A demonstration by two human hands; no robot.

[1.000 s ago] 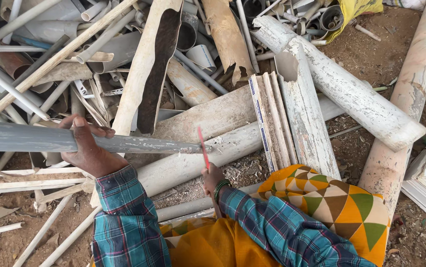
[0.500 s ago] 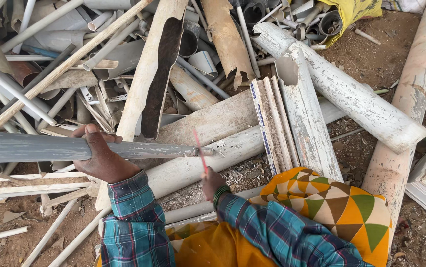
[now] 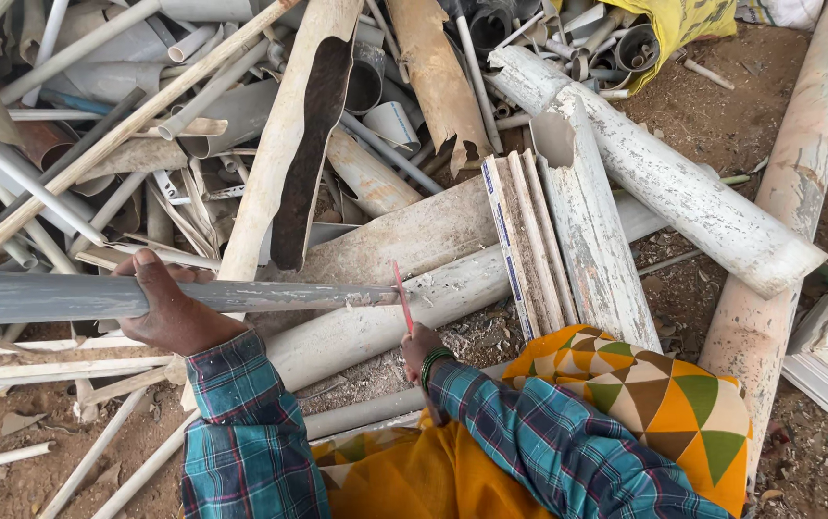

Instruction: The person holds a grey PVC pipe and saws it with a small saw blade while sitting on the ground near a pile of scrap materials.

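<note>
Dozens of discarded plastic pipes (image 3: 145,106) lie heaped on the bare dirt ground (image 3: 712,125) ahead of us, white, grey and tan, many cracked or split along their length. Nearest on the right are a thick white pipe (image 3: 683,192) and a broken section of ribbed white profile (image 3: 529,240).

Across this heap we hold a long grey pipe (image 3: 58,296), lying level from the left edge of the view to a ragged, torn end near the middle. Our left hand (image 3: 172,312) is wrapped over its top, fingers curled round and pressing it down. We judge it light and stiff for its length, but smooth and dusty, so it could slide or roll under the palm; a hold close to the torn end looks steadiest, clear of the sharp edge.

Our right hand (image 3: 422,348) is closed round the lower end of a thin red hacksaw blade (image 3: 402,300), which stands nearly upright and meets the pipe's torn end. So thin a blade would likely flex or snap if pushed sideways.
</note>
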